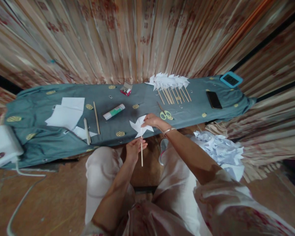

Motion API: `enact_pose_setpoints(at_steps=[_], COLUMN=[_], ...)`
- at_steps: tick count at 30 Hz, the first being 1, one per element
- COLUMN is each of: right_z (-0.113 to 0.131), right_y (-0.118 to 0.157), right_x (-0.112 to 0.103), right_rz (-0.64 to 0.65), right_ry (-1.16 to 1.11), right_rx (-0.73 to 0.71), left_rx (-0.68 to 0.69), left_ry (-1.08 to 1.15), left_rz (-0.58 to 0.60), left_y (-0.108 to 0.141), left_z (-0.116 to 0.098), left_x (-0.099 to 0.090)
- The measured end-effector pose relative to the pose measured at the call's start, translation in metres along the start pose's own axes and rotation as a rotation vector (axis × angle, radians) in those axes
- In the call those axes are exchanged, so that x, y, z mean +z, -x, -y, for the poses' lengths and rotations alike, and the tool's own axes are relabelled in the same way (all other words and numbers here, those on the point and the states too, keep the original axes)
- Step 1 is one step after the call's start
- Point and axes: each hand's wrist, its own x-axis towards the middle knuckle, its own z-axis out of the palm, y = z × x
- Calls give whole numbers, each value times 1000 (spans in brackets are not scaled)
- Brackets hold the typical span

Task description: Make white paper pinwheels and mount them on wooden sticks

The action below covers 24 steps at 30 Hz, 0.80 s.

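Observation:
A white paper pinwheel (137, 126) on a thin wooden stick (142, 154) is held up just in front of the table's near edge. My right hand (149, 121) pinches the pinwheel near its centre, covering part of its right blades. Below it, my left hand (135, 148) has its fingers about the stick, whose lower end points down. Close by on the table lie scissors with green handles (165, 114) to the right and a green and white glue tube (114, 111) to the left.
On the cloth-covered table (127, 131) lie finished pinwheels (169, 82), a small red box (126, 89), paper sheets (67, 113), a wooden stick (96, 118), a pale pointed tool (87, 131), a phone (214, 99) and a blue-framed device (231, 79). Paper scraps (218, 150) are piled at lower right.

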Motion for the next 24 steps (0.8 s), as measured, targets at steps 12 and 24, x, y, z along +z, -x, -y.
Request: enact_pose_setpoints(at_steps=[12, 24], right_z=[9, 22], right_y=[19, 32], right_x=[3, -9], right_rz=[-51, -33], right_ry=[-276, -762], right_rx=[84, 30], left_rx=[26, 81], left_ry=[-34, -88], left_rz=[7, 51], left_y=[1, -12], left_z=[-13, -51], left_x=[0, 13])
